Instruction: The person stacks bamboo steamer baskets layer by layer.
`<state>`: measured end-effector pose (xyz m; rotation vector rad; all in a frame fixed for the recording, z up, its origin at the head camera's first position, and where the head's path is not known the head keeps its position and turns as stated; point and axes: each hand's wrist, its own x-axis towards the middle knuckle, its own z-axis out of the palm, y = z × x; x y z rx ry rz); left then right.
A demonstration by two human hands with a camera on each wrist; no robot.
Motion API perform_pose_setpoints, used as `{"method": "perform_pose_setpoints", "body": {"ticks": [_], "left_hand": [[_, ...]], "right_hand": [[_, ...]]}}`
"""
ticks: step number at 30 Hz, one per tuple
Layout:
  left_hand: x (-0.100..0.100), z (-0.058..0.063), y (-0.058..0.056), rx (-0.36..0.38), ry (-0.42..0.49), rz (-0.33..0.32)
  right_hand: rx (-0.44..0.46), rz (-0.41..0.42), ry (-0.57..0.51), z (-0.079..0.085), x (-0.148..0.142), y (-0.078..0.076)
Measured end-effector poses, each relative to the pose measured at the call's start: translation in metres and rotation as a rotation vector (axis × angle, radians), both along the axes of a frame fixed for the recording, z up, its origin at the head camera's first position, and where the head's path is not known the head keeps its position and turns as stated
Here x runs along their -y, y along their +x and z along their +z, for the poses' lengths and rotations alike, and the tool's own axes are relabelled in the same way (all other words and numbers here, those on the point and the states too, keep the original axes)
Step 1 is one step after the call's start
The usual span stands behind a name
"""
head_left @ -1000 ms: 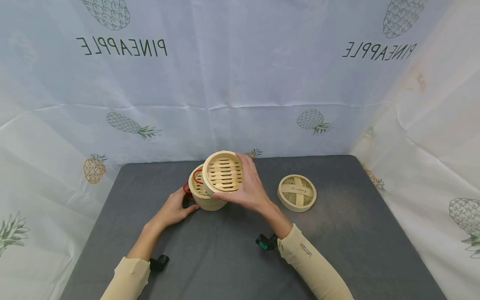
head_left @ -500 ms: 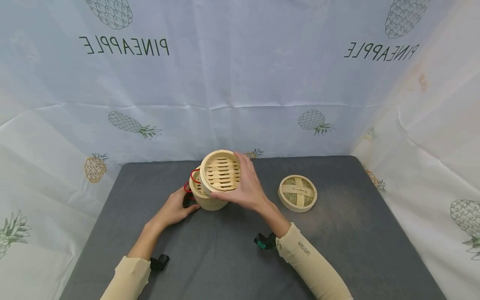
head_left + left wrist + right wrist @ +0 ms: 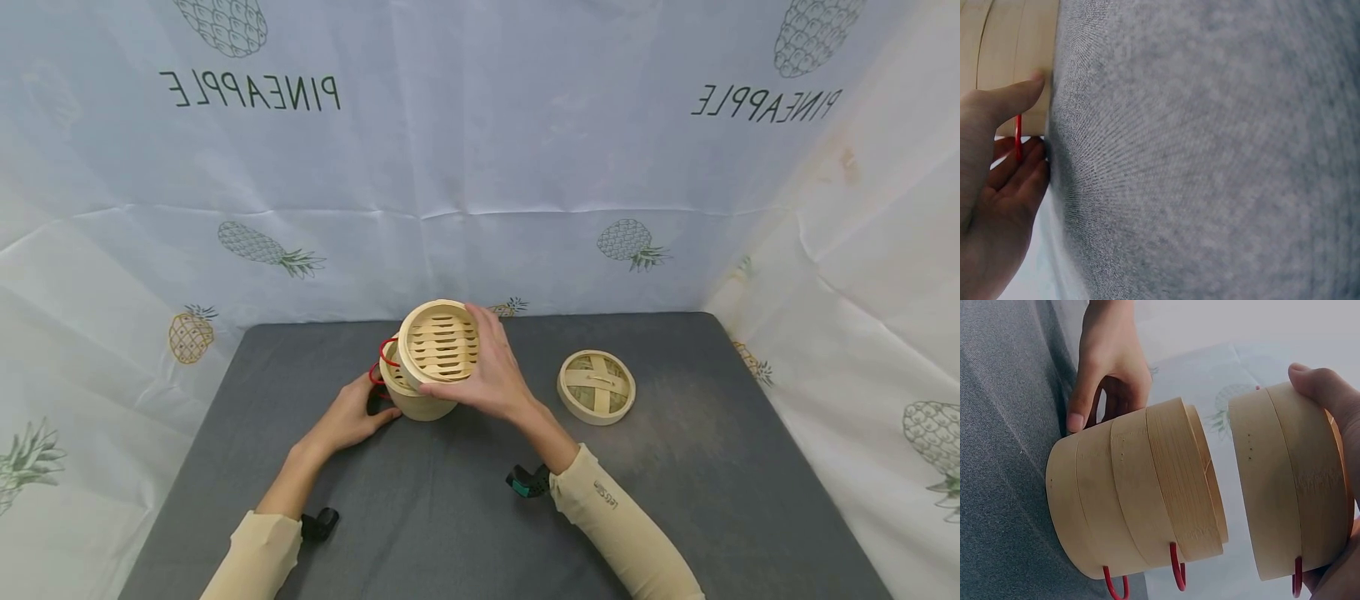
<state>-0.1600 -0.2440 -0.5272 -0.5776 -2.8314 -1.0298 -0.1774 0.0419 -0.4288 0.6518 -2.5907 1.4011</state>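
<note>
With the left hand (image 3: 348,417), gripping the stacked bamboo steamer baskets (image 3: 422,407) low at their left side, down on the grey tabletop (image 3: 450,517); with the right hand (image 3: 489,371), holding a raised steamer basket (image 3: 441,348) just above them, apart; farther right, past both hands, on to the bamboo lid (image 3: 596,387)!

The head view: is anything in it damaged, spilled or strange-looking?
The pale round bamboo steamer basket in the right hand and the matching bamboo stack show no visible damage. What looks odd is the white pineapple-print cloth backdrop: its word PINEAPPLE reads backwards, and a faint brownish mark shows at right.
</note>
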Motion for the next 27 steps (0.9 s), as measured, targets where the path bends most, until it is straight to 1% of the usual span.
{"method": "perform_pose_setpoints", "body": {"ticks": [11,16,27], "left_hand": [[-0.001,0.001,0.0,0.023,-0.001,-0.009],[0.0,0.0,0.0,0.03,-0.004,-0.003],[0.0,-0.001,-0.001,0.015,0.0,-0.002]], "right_hand": [[0.003,0.0,0.009,0.001,0.004,-0.001],[-0.003,0.0,0.008,0.003,0.008,0.0],[-0.002,0.002,0.013,0.003,0.01,-0.001]]}}
